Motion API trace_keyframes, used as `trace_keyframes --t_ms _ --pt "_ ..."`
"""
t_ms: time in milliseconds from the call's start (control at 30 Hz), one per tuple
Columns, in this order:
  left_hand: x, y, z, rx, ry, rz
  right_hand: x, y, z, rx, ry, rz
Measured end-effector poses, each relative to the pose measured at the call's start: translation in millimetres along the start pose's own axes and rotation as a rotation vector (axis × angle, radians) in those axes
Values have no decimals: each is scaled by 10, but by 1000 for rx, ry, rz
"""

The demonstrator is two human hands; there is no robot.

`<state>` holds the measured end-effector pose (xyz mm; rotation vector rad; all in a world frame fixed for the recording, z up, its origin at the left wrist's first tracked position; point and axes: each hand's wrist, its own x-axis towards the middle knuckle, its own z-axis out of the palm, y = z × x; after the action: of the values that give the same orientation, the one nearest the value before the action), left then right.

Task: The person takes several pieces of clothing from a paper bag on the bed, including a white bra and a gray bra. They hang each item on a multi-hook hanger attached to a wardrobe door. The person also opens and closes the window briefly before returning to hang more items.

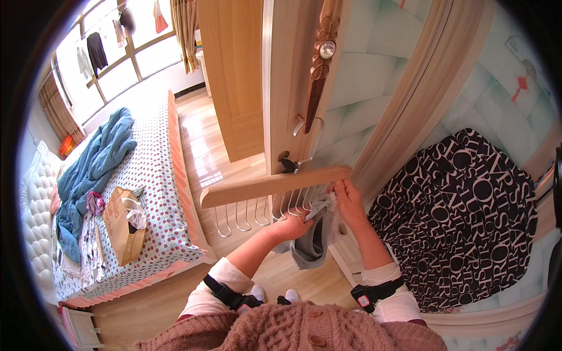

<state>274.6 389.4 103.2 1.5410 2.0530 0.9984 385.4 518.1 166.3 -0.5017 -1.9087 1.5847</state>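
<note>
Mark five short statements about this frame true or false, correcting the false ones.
1. The left hand is at the grey cloth. True.
2. The right hand is at the left end of the wooden bar. False: the right hand is near its right end.
3. A row of wire hooks hangs below the wooden bar. True.
4. The paper bag stands on the floor. False: the paper bag is on the bed.
5. The quilt is blue. True.
</note>
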Motion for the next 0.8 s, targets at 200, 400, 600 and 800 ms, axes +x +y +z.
trace_keyframes --t_ms 200,400,600,800 --pt "-79 29 -79 217 8 -11 -1 38 -70 -71 -14 -25" --pt "-46 -35 -5 275 -32 -68 -56 -47 -97 -167 3 -38" --pt "-147 -39 56 381 137 56 -32 -32 -124 -161 -21 -24" --pt "-313 79 -16 91 -90 -385 -71 -6 -152 -286 34 -17"
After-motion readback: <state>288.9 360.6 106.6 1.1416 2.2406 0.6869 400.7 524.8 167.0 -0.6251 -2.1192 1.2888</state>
